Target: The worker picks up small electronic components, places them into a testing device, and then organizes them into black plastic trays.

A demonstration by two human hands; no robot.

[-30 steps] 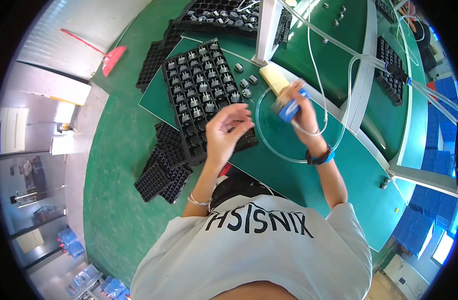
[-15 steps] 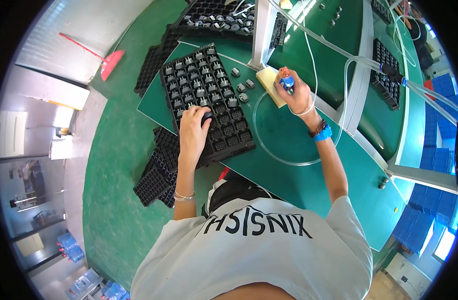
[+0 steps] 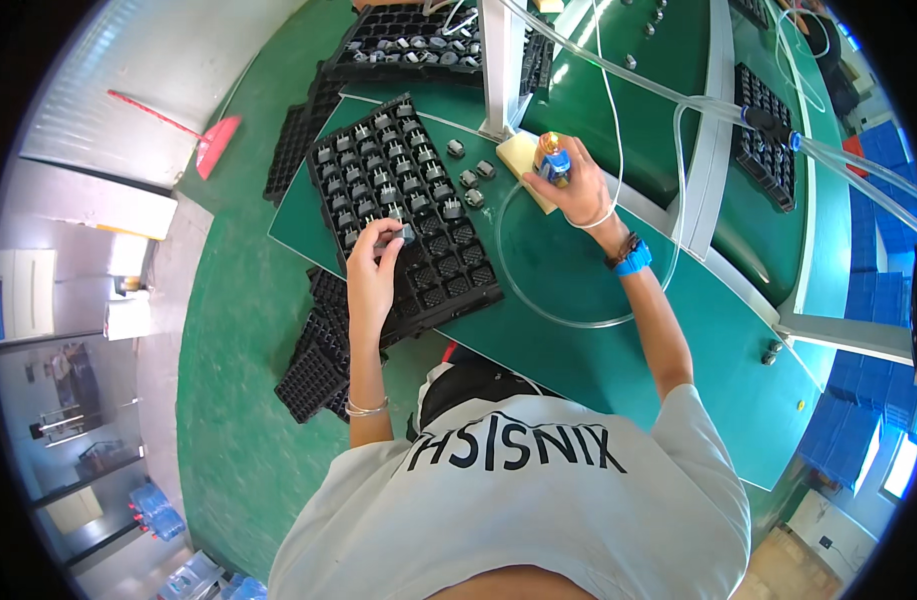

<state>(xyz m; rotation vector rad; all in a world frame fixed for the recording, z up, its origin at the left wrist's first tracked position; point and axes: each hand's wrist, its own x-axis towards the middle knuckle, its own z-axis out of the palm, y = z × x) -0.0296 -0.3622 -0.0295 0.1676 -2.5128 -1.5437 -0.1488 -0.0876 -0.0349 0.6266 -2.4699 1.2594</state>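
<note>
My left hand (image 3: 373, 270) is over the black compartment tray (image 3: 408, 322), its thumb and fingers pinching a small grey metal part with pins (image 3: 405, 233). Similar pronged parts (image 3: 383, 177) stand in the tray's far rows, while the near right pockets show bare textured bottoms. To the right, my right hand (image 3: 585, 190) is wrapped around a blue handheld tool with an orange and yellow end (image 3: 554, 163). That hand is just above a pale yellow block (image 3: 521, 160). Several loose metal parts (image 3: 468, 178) lie on the green table between tray and block.
A clear hose (image 3: 568, 323) loops over the table (image 3: 538, 355). Beyond stand a white post (image 3: 501, 70) and a conveyor with green belt (image 3: 658, 100). Another filled tray (image 3: 408, 50) lies at the far left. Stacked black trays (image 3: 313, 375) are below the table's left edge.
The part in my left fingers has tipped, from a dark rounded side to a grey side. My right hand still grips the blue tool. The whole view has shifted slightly.
</note>
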